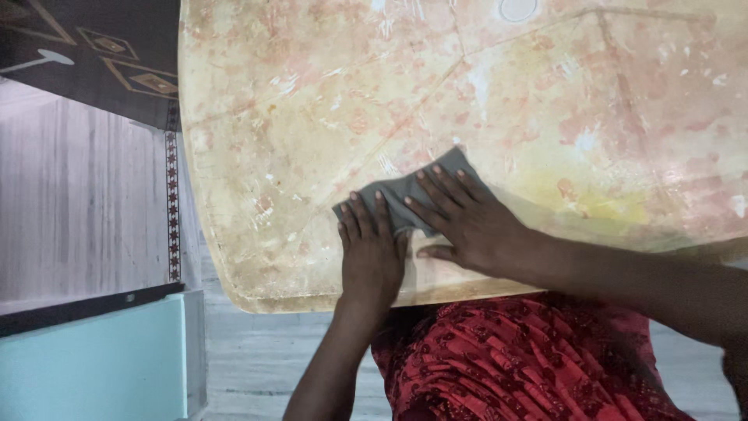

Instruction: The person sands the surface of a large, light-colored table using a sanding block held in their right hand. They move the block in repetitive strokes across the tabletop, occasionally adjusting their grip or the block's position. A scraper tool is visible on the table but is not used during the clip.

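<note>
Grey cloth [405,195] lies flat on the stained, pale plastic tabletop [312,93], pinned under the fingertips of both hands near the table's front edge. The left hand [372,253] rests palm down with its fingers straight and together, only the tips covering the cloth's near-left corner. The right hand [466,218] comes in at a slant from the right, fingers spread and extended, pressing on the cloth's middle. Neither hand is clenched or pinching; both are laid open and flat, holding the cloth by downward pressure alone.

Judging from this, wiping well means keeping the palms low and the pressure even across all the fingers, so the cloth does not bunch or slide out from under the tips. The left fingers sit close to the cloth's edge, so a little more overlap would give a surer hold. The blotches of pink and white spread well beyond the fingertips, so short overlapping strokes seem wiser than one long sweep.

The cloth looks folded into a rough oblong. Its long axis runs diagonally, from the corner beneath the left fingertips up and away to the far corner just past the right fingertips. That far corner points toward the middle of the table. A red patterned garment [530,359] shows below the wrists.
</note>
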